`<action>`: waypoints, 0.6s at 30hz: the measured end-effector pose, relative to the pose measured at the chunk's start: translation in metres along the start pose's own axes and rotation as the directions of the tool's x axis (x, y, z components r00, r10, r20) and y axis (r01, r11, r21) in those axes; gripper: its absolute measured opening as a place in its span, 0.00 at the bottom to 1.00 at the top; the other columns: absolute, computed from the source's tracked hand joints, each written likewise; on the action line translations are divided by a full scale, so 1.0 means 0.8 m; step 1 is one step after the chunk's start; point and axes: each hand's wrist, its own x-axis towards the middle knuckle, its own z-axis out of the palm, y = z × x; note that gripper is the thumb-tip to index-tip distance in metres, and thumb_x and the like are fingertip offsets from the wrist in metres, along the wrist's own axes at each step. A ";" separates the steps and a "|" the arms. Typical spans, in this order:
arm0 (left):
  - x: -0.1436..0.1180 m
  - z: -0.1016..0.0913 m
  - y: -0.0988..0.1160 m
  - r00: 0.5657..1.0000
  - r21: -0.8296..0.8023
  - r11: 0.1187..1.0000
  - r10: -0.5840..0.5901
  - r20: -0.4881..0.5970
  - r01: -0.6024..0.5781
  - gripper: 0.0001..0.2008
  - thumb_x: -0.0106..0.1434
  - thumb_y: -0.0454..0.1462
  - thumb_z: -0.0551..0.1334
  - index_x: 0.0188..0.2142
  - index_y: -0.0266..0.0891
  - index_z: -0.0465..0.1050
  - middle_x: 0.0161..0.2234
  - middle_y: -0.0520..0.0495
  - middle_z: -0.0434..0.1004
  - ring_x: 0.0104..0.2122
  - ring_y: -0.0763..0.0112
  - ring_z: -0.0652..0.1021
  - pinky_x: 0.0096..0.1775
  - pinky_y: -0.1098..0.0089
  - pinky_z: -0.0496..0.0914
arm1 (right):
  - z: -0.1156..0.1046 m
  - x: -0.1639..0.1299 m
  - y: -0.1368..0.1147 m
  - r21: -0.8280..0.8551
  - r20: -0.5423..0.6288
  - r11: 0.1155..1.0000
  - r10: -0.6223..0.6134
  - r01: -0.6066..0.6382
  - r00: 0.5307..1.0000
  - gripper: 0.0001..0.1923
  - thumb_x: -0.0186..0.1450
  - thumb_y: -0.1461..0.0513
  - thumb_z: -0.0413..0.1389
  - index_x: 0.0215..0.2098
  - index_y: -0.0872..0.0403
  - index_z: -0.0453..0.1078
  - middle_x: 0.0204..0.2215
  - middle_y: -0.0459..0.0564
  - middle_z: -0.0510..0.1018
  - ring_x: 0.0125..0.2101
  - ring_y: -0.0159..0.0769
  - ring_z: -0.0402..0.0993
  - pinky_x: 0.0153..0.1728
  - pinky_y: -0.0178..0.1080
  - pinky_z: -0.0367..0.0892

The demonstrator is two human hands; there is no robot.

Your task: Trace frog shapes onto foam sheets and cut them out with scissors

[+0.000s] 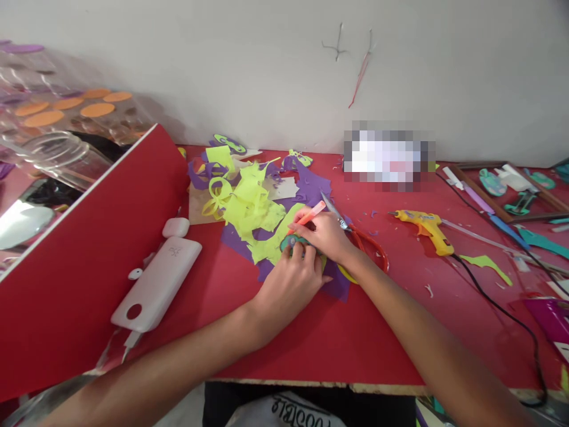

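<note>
The left hand (291,283) lay palm down on the red desk (338,332), its fingers (297,254) curled and pressing on a small teal foam cut-out (293,242) that sat at the near edge of a heap of yellow-green and purple foam scraps (253,207). The right hand (326,234) was just behind and touching the left, its fingers pinched closed around a slim orange pen (311,214), which slanted up and to the right while its lower end met the teal piece. How much of the cut-out was covered by the two hands could not be told.

Just beside the right wrist lay a pair of red-handled scissors (364,240), blades pointing away toward the wall. Farther right on the desk rested a yellow hot-glue gun (424,228) with a black cord (498,302) trailing toward the near edge, and near it a loose yellow-green foam sliver (486,264). To the left of the scraps stood a white power bank (155,284) with a small white earbud case (175,227) just beyond it, both against a tilted red board (75,267). A wooden frame (511,190) holding teal shapes lay at the far right.
</note>
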 end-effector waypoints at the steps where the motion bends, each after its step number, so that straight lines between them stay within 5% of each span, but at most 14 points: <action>1: 0.000 0.001 0.000 1.000 0.000 1.000 -0.002 -0.002 0.002 0.19 0.70 0.46 0.60 0.46 0.29 0.73 0.38 0.37 0.73 0.40 0.53 0.77 0.41 0.57 0.72 | 0.000 0.000 -0.001 0.015 0.022 1.000 -0.004 0.004 1.000 0.18 0.71 0.48 0.55 0.33 0.52 0.71 0.25 0.45 0.79 0.23 0.32 0.70 0.30 0.35 0.63; 7: 0.000 0.002 0.000 1.000 -0.014 1.000 -0.010 -0.021 0.010 0.19 0.69 0.47 0.62 0.44 0.29 0.74 0.36 0.39 0.73 0.40 0.53 0.77 0.40 0.58 0.73 | 0.000 0.000 0.001 -0.031 -0.057 0.999 0.005 -0.007 0.998 0.15 0.72 0.50 0.55 0.33 0.52 0.71 0.23 0.45 0.78 0.24 0.34 0.71 0.31 0.36 0.63; 13: 0.001 0.001 0.001 0.999 0.006 1.000 -0.015 -0.028 0.015 0.19 0.68 0.46 0.63 0.45 0.28 0.75 0.38 0.36 0.75 0.40 0.53 0.78 0.40 0.58 0.73 | 0.000 0.001 0.001 0.028 0.054 0.999 -0.036 0.034 0.998 0.14 0.72 0.52 0.56 0.33 0.52 0.71 0.26 0.44 0.79 0.26 0.33 0.73 0.33 0.35 0.64; 18: 0.001 0.000 0.001 0.999 -0.007 1.000 -0.018 -0.027 0.017 0.19 0.69 0.46 0.63 0.44 0.28 0.75 0.36 0.38 0.75 0.40 0.53 0.78 0.40 0.58 0.74 | 0.000 0.000 0.000 0.004 -0.019 1.000 -0.004 0.004 1.000 0.11 0.71 0.55 0.57 0.33 0.52 0.71 0.23 0.43 0.77 0.24 0.33 0.71 0.31 0.35 0.62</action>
